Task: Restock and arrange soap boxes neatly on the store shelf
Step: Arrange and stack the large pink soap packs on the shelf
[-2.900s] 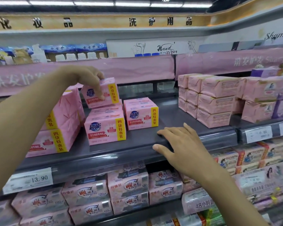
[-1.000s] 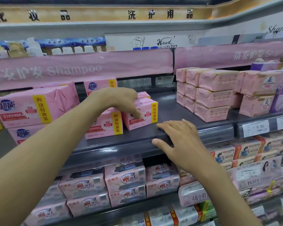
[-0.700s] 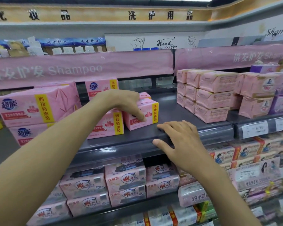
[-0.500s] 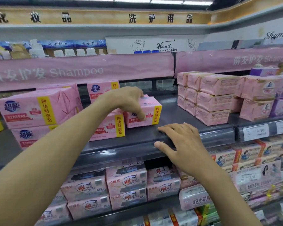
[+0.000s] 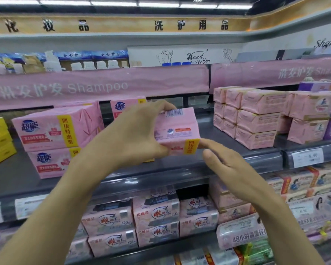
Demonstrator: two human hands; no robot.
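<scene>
Gripping the pink soap box (image 5: 177,129) at its left end, the left hand (image 5: 134,138) holds it tilted above the grey shelf (image 5: 260,155) (barcode face up). Right hand (image 5: 225,165) is spread, its index tip at the box's lower right corner. Stacked pink boxes (image 5: 54,131) sit to the left.

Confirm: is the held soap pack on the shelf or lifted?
Lifted: left hand grips the soap pack above the shelf, barcode face tilted up.
</scene>
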